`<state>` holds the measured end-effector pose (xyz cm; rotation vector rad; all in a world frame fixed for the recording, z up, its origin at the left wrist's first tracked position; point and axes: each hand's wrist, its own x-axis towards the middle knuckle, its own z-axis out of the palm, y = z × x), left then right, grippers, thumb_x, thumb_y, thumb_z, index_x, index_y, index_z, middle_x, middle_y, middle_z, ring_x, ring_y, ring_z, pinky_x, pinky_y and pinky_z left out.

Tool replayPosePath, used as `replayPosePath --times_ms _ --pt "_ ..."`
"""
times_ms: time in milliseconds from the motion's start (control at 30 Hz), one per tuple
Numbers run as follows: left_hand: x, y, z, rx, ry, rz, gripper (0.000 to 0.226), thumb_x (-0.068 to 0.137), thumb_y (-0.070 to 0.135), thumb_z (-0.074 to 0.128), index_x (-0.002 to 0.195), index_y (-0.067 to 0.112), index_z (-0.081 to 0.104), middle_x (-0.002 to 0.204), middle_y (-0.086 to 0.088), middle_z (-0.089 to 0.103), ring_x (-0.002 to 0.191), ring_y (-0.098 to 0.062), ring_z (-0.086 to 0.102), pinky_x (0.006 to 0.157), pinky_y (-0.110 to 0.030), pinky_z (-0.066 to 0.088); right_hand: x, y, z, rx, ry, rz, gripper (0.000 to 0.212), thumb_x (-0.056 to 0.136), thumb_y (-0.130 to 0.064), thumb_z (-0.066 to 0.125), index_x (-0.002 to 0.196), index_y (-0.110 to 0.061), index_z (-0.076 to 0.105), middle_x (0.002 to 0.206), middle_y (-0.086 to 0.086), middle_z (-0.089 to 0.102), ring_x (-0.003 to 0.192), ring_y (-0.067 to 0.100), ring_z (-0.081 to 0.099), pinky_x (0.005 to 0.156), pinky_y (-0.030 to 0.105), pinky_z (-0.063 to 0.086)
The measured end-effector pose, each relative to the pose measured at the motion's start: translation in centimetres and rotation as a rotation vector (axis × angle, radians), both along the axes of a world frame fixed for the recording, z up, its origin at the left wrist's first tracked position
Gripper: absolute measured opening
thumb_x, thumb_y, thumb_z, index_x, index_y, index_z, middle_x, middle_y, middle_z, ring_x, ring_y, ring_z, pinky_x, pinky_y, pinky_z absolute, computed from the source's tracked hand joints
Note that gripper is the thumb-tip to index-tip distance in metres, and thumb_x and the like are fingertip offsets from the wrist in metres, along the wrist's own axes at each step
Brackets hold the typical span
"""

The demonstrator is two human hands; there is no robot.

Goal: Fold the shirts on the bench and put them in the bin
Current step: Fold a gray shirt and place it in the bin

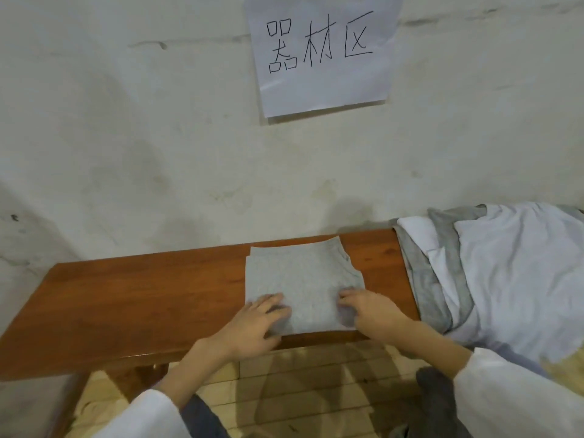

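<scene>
A folded grey cotton shirt [303,289] lies on the red-brown wooden surface [142,298], at its front edge. The left hand [256,324] presses it, grip flat and uncurled. The right hand [369,314] has its grip curled on the cloth.

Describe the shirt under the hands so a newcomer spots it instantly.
Find the red-brown wooden bench below the handwritten paper sign. Mid-bench lies a grey shirt folded into a flat square, left hand and right hand on its near edge. Unlike the crumpled white-and-grey pile at the bench's right end, it is neat and separate.
</scene>
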<state>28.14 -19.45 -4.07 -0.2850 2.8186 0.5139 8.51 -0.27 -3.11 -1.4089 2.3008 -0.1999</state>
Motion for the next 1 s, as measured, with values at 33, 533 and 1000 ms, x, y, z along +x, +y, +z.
replayPosePath --times_ms 33,533,1000 --pt "-0.4 -0.8 0.2 0.072 0.070 0.028 0.047 0.096 0.036 0.049 0.141 0.032 0.040 0.153 0.008 0.026 0.141 -0.008 0.022 0.118 -0.031 0.019 -0.9 -0.7 0.4 -0.011 -0.058 -0.034 0.040 0.094 -0.011 0.046 0.133 -0.020 0.052 0.142 -0.002 0.047 0.130 0.014 0.043 0.108 0.025 0.032" --pt "-7.7 -10.0 -2.7 0.087 0.267 0.764 0.014 0.093 0.024 0.052 0.091 0.012 0.057 0.095 -0.005 0.055 0.088 -0.024 0.055 0.066 -0.031 0.039 -7.7 -10.6 -3.2 -0.272 -0.101 -0.506 0.037 0.087 -0.028 0.064 0.120 -0.016 0.056 0.118 0.007 0.048 0.104 0.025 0.051 0.089 0.038 0.048" --pt "-8.0 -7.1 -0.1 -0.138 0.677 0.730 0.008 0.097 0.011 0.044 0.091 0.015 0.042 0.072 -0.001 0.052 0.066 -0.025 0.052 0.064 -0.033 0.033 -6.4 -8.7 -0.5 -0.700 -0.034 -0.461 0.007 0.096 -0.020 0.053 0.098 -0.018 0.047 0.073 -0.009 0.052 0.064 0.008 0.052 0.058 0.025 0.043"
